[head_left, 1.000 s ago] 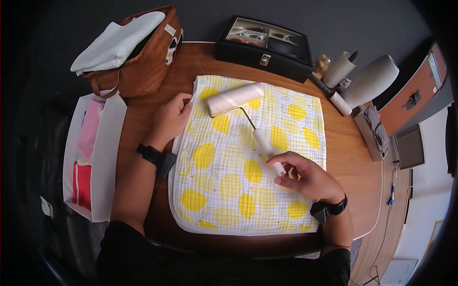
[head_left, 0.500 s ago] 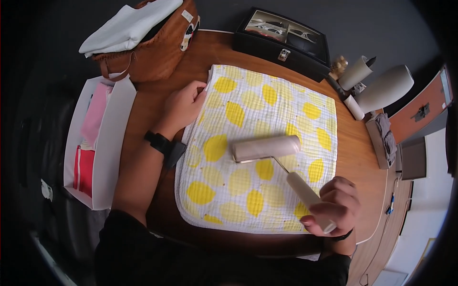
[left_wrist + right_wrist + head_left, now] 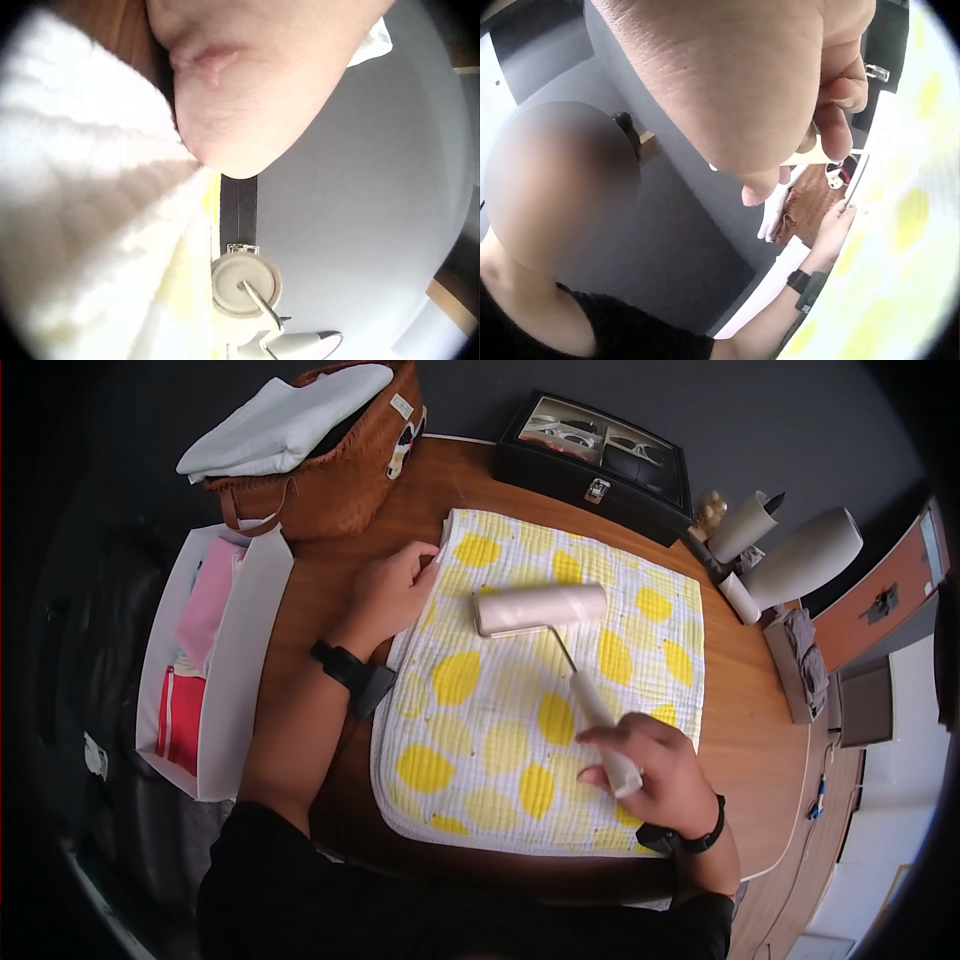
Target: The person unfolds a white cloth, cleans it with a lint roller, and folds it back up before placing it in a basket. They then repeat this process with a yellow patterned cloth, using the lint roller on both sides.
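Toward the tabletop's (image 3: 752, 785) near-right edge, we log the right hand (image 3: 662, 768) gripping the roller (image 3: 540, 608) by its handle over the lemon-print cloth (image 3: 505, 748), the left hand (image 3: 388, 595) pinching that cloth's left edge, a black case (image 3: 590, 490) at the far edge.

Looks like a room in a home: wooden table (image 3: 755, 730), lemon-print cloth (image 3: 500, 700), brown basket (image 3: 345, 485) topped by folded white cloth (image 3: 290, 425), black glasses case (image 3: 560, 480), white box (image 3: 245, 660) of pink and red fabrics (image 3: 212, 605).

Dk gry wall (image 3: 460, 395), brn table (image 3: 755, 730)
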`<state>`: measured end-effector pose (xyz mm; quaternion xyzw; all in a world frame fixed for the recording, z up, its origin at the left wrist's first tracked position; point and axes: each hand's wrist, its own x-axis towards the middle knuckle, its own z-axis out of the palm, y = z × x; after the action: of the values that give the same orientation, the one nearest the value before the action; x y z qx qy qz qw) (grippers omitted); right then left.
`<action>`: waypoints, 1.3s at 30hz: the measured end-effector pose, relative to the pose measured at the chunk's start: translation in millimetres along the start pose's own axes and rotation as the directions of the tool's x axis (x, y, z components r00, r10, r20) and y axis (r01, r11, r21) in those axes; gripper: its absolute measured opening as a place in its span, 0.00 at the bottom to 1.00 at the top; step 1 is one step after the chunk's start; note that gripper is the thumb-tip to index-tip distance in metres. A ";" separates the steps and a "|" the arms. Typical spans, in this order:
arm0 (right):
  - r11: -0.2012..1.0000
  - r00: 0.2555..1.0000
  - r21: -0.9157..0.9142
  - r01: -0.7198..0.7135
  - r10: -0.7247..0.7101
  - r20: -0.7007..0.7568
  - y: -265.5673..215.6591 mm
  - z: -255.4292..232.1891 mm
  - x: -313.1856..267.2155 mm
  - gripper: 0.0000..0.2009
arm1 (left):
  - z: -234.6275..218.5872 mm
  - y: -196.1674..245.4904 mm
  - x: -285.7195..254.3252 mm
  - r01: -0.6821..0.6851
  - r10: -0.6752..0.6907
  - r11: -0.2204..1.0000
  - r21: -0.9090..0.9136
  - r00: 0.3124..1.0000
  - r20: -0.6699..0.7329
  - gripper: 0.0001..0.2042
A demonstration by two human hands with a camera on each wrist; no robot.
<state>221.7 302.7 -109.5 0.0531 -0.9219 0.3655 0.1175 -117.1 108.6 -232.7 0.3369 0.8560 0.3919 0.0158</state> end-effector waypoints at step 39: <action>0.997 0.998 0.066 0.047 -0.045 -0.043 -7.6 -28.0 -10.7 0.13 | 3.9 0.2 -1.0 -0.040 0.039 0.998 -0.044 0.999 -0.031 0.11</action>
<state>238.4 316.4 -87.5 0.0706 -0.9051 0.3942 0.1433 -115.0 110.6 -235.5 0.3475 0.8402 0.4163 0.0029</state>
